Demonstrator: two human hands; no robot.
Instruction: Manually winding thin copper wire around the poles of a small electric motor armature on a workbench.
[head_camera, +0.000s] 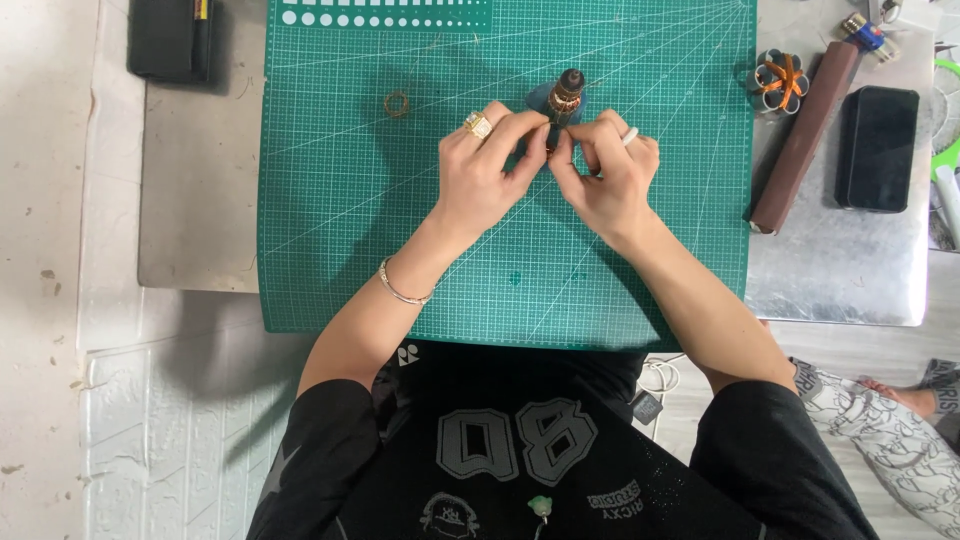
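Head view: left hand (487, 170) and right hand (606, 172) both pinch one small copper-wound motor armature (565, 97), upright at the upper centre of the green cutting mat (330, 220). One wire ring (397, 103) lies nearby; one brown bar (806, 135) and one black case (876, 148) rest on the metal tabletop (850, 270).

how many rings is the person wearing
2: a gold ring on the left hand and a white ring on the right hand; curled fingers may hide others.
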